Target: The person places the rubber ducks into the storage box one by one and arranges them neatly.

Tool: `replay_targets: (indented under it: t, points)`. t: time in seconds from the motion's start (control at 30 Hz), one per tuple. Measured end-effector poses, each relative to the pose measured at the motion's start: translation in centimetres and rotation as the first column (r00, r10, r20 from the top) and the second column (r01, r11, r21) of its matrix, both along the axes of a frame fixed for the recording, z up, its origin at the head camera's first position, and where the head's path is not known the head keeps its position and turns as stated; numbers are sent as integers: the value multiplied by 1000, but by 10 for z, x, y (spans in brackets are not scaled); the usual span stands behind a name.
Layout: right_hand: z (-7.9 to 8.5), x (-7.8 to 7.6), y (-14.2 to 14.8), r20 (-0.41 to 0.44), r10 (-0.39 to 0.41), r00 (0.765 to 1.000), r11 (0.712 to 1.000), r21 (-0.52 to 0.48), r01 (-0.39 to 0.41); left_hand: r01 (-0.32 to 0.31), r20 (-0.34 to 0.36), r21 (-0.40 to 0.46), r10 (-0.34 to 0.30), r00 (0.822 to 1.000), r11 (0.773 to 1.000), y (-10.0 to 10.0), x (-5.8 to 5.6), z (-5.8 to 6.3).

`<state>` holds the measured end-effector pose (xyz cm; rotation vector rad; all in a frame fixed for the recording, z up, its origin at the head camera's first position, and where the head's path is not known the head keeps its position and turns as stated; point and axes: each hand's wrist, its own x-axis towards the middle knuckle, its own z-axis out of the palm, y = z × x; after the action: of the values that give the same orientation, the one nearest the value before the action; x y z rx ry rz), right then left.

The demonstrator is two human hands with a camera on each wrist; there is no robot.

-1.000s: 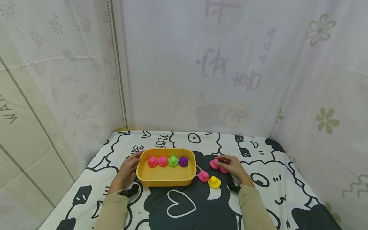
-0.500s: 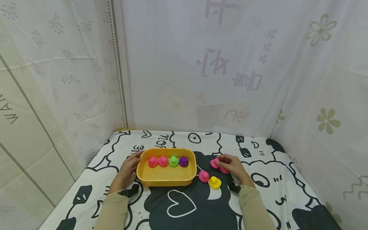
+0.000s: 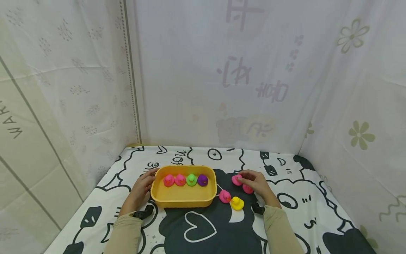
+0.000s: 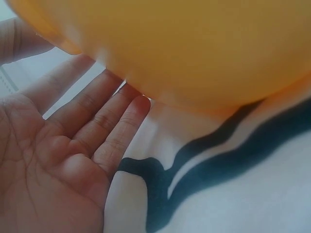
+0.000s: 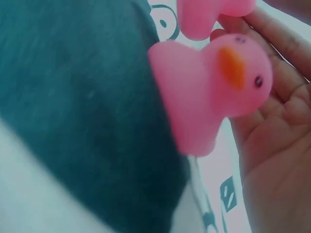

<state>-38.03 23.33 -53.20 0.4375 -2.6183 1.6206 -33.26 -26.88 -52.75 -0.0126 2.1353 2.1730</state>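
Pink and rounded, a toy duck (image 3: 236,180) sits right of centre in the lower half of the head view, pinched by the thumb and fingers of the right hand (image 3: 256,181). A second pink duck (image 5: 187,92) fills the middle right of the right wrist view, just beside the palm. Lower and further left in the head view, a third pink duck (image 3: 225,196) and a yellow duck (image 3: 237,203) sit close together. Near centre lies a yellow tray (image 3: 184,196), where two more pink ducks (image 3: 174,180), a green duck (image 3: 191,180) and a purple duck (image 3: 202,180) form a row along the far side. At its left end, the left hand (image 3: 141,188) rests spread, its nearly straight fingertips against the tray's wall.

Beneath everything, a white tablecloth (image 3: 320,203) carries black cartoon outlines; its large dark patch (image 3: 231,234), with a white heart outline, fills the bottom centre. Pale hanging cloths (image 3: 184,63) enclose the table: faint lettering at the back, small sprigs and a dotted stripe at upper left, and olive-toned flowers at the right.
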Motion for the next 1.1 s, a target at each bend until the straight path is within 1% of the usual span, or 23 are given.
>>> replay_targets:
  t: [0.17,0.23,0.37,0.5,0.6,0.73,0.83,0.9,0.93,1.0,1.1]
  points:
    - [11,-3,-5,-88,-1,996,1000,16,3,-3,-1,23,3,1000,1000,1,0,2]
    - [18,-5,-9,-107,-2,994,1000,16,4,-3,6,35,3,1000,999,1,0,3]
    - [32,-9,-22,-121,23,992,1000,-13,-25,-11,17,61,10,1000,998,2,0,3]
    - [46,-12,-42,-128,80,989,995,-54,-87,-7,31,78,5,1000,997,1,2,2]
    - [56,-15,-60,-133,117,984,990,-65,-126,2,34,80,-5,999,997,2,3,0]
    - [71,-22,-94,-135,170,976,982,-60,-179,3,26,52,-5,1000,999,2,2,-1]
    - [85,-28,-128,-136,243,960,968,-21,-248,-2,27,47,1,1000,999,1,2,-1]
    - [93,-31,-152,-127,297,946,955,29,-296,-6,26,61,5,1000,998,1,2,-1]
    - [96,-32,-164,-110,331,937,944,46,-327,-6,26,66,5,1000,998,1,2,-1]
    - [99,-31,-186,-79,397,914,916,96,-389,5,25,105,-8,1000,994,1,1,-2]
    - [97,-26,-213,-9,492,870,862,145,-486,14,30,162,-19,999,987,3,0,-3]
